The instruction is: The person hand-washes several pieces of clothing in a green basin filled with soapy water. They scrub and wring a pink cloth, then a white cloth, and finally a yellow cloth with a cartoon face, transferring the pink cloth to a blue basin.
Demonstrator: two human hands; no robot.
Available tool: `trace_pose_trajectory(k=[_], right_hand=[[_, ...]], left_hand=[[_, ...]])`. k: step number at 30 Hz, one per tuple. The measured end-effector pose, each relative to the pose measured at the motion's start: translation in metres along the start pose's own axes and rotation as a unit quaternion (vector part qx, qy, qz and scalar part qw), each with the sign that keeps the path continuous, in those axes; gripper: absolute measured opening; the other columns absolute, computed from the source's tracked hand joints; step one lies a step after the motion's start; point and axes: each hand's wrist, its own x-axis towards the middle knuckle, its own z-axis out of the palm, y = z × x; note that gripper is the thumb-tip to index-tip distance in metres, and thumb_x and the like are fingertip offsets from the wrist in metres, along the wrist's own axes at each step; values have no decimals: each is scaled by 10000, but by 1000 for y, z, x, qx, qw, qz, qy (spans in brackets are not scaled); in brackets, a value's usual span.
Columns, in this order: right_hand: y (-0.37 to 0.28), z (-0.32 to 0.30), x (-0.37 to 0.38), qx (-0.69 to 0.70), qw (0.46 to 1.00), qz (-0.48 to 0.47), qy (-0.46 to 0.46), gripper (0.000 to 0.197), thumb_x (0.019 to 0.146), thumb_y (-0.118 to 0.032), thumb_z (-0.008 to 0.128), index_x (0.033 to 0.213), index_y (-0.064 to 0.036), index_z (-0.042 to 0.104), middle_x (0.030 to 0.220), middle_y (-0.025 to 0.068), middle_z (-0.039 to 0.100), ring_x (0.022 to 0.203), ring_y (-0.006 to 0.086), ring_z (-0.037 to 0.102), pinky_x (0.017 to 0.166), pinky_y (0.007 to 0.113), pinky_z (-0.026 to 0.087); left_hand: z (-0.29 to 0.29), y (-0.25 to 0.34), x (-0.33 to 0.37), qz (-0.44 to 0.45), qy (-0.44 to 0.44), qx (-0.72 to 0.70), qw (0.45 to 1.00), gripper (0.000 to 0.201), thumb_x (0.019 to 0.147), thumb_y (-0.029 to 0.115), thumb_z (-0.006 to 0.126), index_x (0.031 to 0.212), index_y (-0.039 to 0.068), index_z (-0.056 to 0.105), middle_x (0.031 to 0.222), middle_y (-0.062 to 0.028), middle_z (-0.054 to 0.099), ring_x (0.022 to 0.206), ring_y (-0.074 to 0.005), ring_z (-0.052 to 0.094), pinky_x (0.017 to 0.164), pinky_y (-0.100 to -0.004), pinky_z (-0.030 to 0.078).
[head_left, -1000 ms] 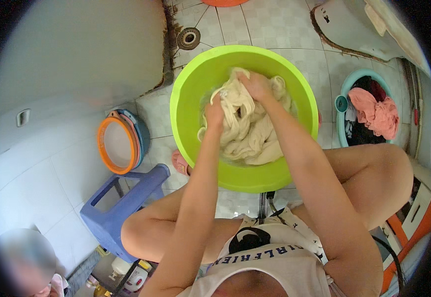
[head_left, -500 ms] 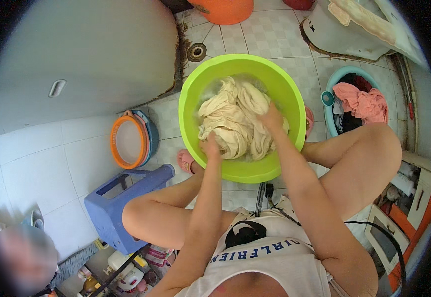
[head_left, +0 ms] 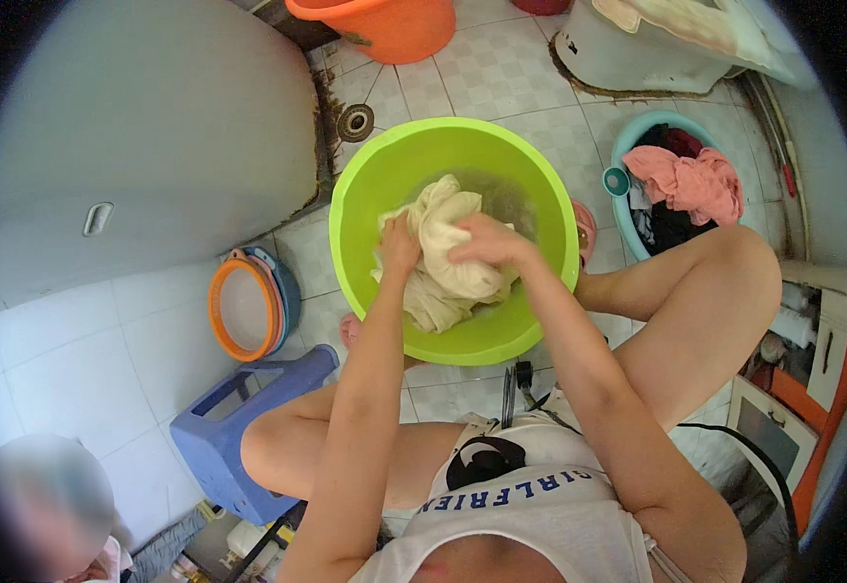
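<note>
A wet, cream-coloured cloth [head_left: 440,287] lies bunched in a large lime-green basin [head_left: 353,199], with some cloudy water showing at its right. My left hand [head_left: 401,245] grips the left side of the bundle, its fingers partly hidden by folds. From the right, my right hand [head_left: 491,241] holds the upper part of the same cloth, thumb and fingers curved over a fold. Between the two hands the fabric rises in a rounded heap. The kind of garment or linen cannot be made out.
A pale blue tub [head_left: 627,136] of dark clothes with a pink cloth [head_left: 686,180] stands at right. Small stacked basins [head_left: 217,311] and a blue plastic stool [head_left: 200,437] are at left. Beyond are an orange tub [head_left: 394,29] and a floor drain [head_left: 355,122]. A person [head_left: 44,510] is at lower left.
The cloth has been gathered into a tighter heap toward the basin's left, baring water at the right. My left hand has moved farther up; my right hand has shifted left onto the heap.
</note>
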Motion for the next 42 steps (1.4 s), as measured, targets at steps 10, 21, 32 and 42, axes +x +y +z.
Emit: trace_pose_trajectory(k=[10,21,32,42], right_hand=[[50,-28,27,-201,870,178,413,740,723,-260,723,1340,9,415,1326,212,483,1214,348,472,969,484,392],[108,1,58,-443,845,48,295,958,689,-357,790,1471,-198,259,1457,190,266,1270,420,339,1002,586,306],[155,-36,120,-335,915,53,219,657,799,-157,639,1381,-19,368,1337,268,449,1205,391,480,1010,442,395],[167,-50,85,244,912,246,219,553,856,-341,523,1273,21,499,1207,197,585,1064,330,591,906,437,477]], left_hand=[[27,31,-108,10,-67,91,994,316,726,311,695,879,46,618,778,-158,668,770,-340,647,737,-444,449],[54,31,-60,25,-102,144,984,224,708,248,681,772,46,606,714,-157,656,686,-318,656,682,-439,500],[65,32,-10,0,-209,116,971,365,806,384,602,798,23,660,830,-195,672,784,-355,658,687,-458,511],[27,5,-1,-319,47,-361,875,491,873,451,621,1015,-19,628,986,-100,608,914,-161,542,816,-290,429]])
